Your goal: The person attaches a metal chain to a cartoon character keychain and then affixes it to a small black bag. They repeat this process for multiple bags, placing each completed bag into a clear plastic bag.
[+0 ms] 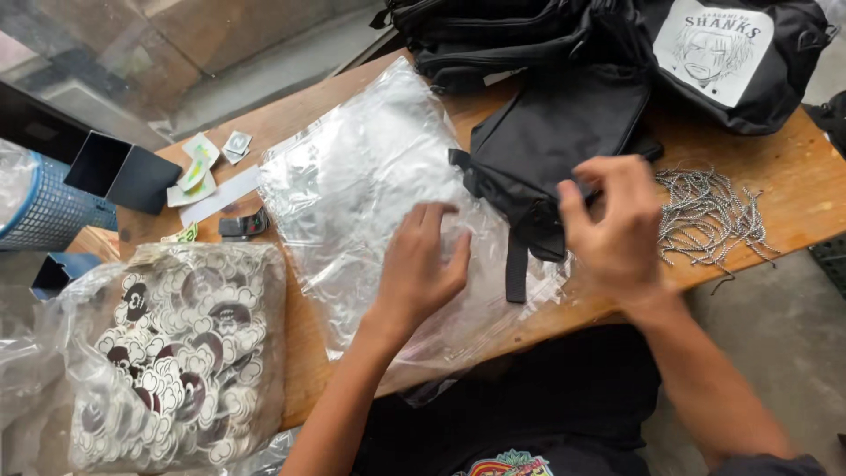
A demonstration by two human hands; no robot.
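On the wooden table (784, 198), the left hand (421, 264) lies spread and flat on a stack of clear plastic bags (370, 176). Just right of the stack, the right hand (617, 225) pinches the black pouch (551, 141), beside the ball chains (709, 216).

Small packing workshop, as I read it from the head view: wooden bench (775, 211); stack of clear plastic bags (370, 176) under the fingers; black pouches (546, 132) beyond them; ball chains (709, 216) just right; bagged printed badges (176, 353) far left.
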